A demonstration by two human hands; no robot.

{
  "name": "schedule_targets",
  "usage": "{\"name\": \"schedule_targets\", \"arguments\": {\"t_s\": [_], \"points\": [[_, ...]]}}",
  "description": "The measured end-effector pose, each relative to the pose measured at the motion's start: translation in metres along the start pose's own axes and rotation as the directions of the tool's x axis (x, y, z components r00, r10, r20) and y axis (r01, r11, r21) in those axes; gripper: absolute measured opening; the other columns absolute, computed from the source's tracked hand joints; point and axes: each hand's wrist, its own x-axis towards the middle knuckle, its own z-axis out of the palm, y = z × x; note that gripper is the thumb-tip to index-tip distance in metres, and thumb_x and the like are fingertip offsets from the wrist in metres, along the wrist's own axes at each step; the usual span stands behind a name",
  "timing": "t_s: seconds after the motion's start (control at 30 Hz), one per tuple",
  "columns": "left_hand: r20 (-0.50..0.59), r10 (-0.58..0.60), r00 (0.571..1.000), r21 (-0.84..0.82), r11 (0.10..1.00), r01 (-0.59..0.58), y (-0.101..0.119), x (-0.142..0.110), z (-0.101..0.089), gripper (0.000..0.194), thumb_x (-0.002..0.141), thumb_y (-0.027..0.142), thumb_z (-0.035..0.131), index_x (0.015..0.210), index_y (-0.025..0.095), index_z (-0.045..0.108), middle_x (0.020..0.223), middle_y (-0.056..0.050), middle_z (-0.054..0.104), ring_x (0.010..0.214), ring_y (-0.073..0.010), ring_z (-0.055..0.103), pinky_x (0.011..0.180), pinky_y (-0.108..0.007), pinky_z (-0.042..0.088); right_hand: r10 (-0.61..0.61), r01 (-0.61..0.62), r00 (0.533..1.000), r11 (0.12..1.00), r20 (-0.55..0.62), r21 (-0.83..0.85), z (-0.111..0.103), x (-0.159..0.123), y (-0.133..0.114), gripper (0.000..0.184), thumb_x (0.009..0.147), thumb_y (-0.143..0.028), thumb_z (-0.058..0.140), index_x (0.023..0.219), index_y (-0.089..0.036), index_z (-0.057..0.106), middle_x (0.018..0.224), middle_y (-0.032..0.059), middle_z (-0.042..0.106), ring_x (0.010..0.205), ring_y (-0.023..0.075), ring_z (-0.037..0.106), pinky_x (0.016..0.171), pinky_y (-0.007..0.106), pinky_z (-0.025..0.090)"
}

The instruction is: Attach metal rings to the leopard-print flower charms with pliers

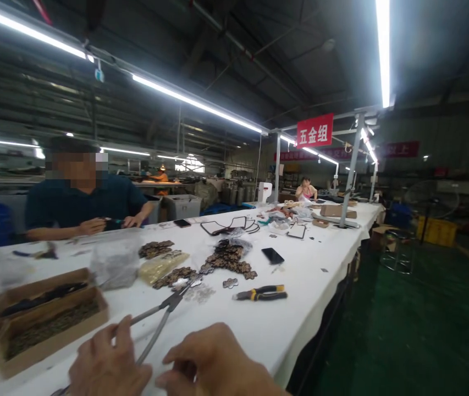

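Observation:
My left hand (108,360) is closed around the handles of long slim metal pliers (172,301), which are spread apart. Their jaws point away from me, at the edge of a pile of dark flower-shaped metal pieces (228,256). To the right of it, my right hand (218,357) is curled with thumb and fingers brought together; whatever lies between them is hidden. Small clear bits (199,294) are scattered by the jaws. One loose flower-shaped piece (230,283) and a pair of yellow-and-black pliers (261,293) lie beyond my right hand.
Cardboard boxes with small parts (53,324) stand at left, beside a clear plastic bag (116,258). A phone (272,256) lies on the white table (312,269). Across it sits a co-worker (86,203) handling something dark. A metal post (352,176) rises farther along.

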Motion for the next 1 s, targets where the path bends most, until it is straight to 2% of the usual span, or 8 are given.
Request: {"name": "schedule_targets", "arguments": {"t_s": [0.03,0.1,0.2,0.33,0.47,0.6,1.0], "points": [[-0.027,0.029,0.999,0.02,0.999,-0.029,0.0,-0.001,0.0,0.068,0.06,0.023,0.057,0.128,0.018,0.05,0.122,-0.017,0.055,0.106,-0.0367,0.05,0.086,-0.044,0.042,0.015,-0.016,1.0,1.0,-0.026,-0.017,0.001,-0.001,0.006,0.017,0.08,-0.038,0.066,0.086,-0.025,0.074,0.071,0.0005,0.072,0.06,0.0163,0.066,0.058,0.023,0.051],[-0.061,0.064,0.996,0.081,0.995,-0.059,-0.001,-0.002,0.001,0.066,0.066,0.024,0.054,0.13,0.01,0.046,0.121,-0.019,0.053,0.103,-0.0354,0.05,0.085,-0.042,0.042,0.085,-0.087,0.993,0.996,-0.084,-0.016,0.008,-0.008,0.023,0.024,0.087,-0.036,0.057,0.08,-0.02,0.072,0.068,0.0018,0.07,0.056,0.0134,0.063,0.055,0.02,0.047],[-0.054,0.064,0.996,0.123,0.991,-0.057,-0.002,-0.002,0.004,0.063,0.071,0.025,0.051,0.132,0.009,0.043,0.122,-0.017,0.05,0.103,-0.0335,0.049,0.084,-0.039,0.041,0.238,-0.237,0.96,0.971,-0.148,0.025,0.023,-0.027,0.05,0.034,0.093,-0.037,0.051,0.075,-0.016,0.07,0.063,0.003,0.067,0.053,0.0114,0.06,0.051,0.018,0.043],[-0.058,0.079,0.995,0.146,0.987,-0.07,-0.003,-0.002,0.01,0.061,0.073,0.024,0.05,0.132,0.009,0.042,0.123,-0.017,0.049,0.102,-0.0334,0.048,0.082,-0.038,0.04,0.368,-0.36,0.911,0.93,-0.187,0.075,0.037,-0.044,0.072,0.028,0.089,-0.038,0.058,0.078,-0.016,0.071,0.064,0.0037,0.067,0.056,0.0131,0.062,0.053,0.019,0.044],[-0.061,0.081,0.995,0.171,0.983,-0.069,-0.004,-0.002,0.013,0.061,0.075,0.024,0.051,0.133,0.009,0.04,0.122,-0.018,0.049,0.101,-0.0336,0.048,0.081,-0.038,0.04,0.356,-0.341,0.919,0.933,-0.167,0.115,0.034,-0.045,0.075,0.022,0.09,-0.031,0.056,0.084,-0.017,0.073,0.069,0.0036,0.07,0.06,0.0135,0.063,0.054,0.019,0.044],[-0.065,0.066,0.996,0.194,0.98,-0.052,-0.004,-0.002,0.014,0.06,0.075,0.024,0.051,0.133,0.01,0.04,0.122,-0.018,0.05,0.103,-0.0343,0.048,0.082,-0.038,0.04,0.352,-0.329,0.908,0.935,-0.227,0.134,0.032,-0.043,0.074,0.018,0.089,-0.025,0.056,0.086,-0.017,0.073,0.068,0.0027,0.069,0.058,0.0125,0.061,0.055,0.019,0.044],[-0.053,0.063,0.997,0.191,0.98,-0.052,-0.003,-0.004,0.016,0.061,0.075,0.025,0.051,0.134,0.011,0.039,0.125,-0.018,0.048,0.105,-0.0347,0.046,0.085,-0.039,0.039,0.313,-0.303,0.926,0.95,-0.211,0.081,0.028,-0.045,0.069,0.016,0.086,-0.023,0.058,0.088,-0.018,0.074,0.071,0.003,0.071,0.062,0.0141,0.064,0.057,0.02,0.045]]}}
